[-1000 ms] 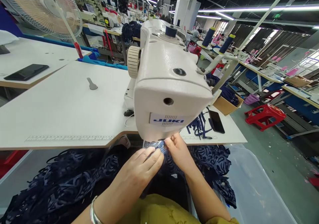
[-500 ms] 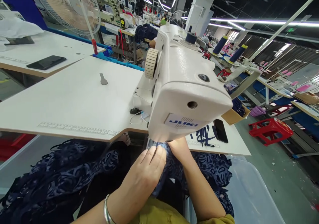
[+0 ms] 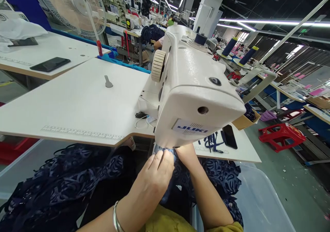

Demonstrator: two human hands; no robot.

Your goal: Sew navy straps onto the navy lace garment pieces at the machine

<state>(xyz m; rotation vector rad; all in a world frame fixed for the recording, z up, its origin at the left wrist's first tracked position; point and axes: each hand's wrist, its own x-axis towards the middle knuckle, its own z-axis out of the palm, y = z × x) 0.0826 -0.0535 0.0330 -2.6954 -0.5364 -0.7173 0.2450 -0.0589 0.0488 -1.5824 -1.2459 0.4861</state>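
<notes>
A white JUKI sewing machine (image 3: 190, 91) stands on a white table (image 3: 77, 101). Dark navy lace fabric (image 3: 64, 184) lies heaped in my lap and runs up under the machine's head. My left hand (image 3: 157, 172) rests on the fabric just below the machine, fingers together and pressing it flat. My right hand (image 3: 187, 154) reaches under the head beside it; its fingertips are hidden by the machine. A silver bangle (image 3: 116, 218) circles my left wrist.
A black phone (image 3: 229, 135) and navy strips (image 3: 212, 142) lie right of the machine. A clear plastic bin (image 3: 260, 204) stands at lower right. Another table with a phone (image 3: 50, 64) and a fan (image 3: 77, 5) is at far left. A red stool (image 3: 282, 135) sits on the floor.
My head has moved left and closer, so the machine sits further right in view. Both hands have slid forward under the machine's head with the fabric.
</notes>
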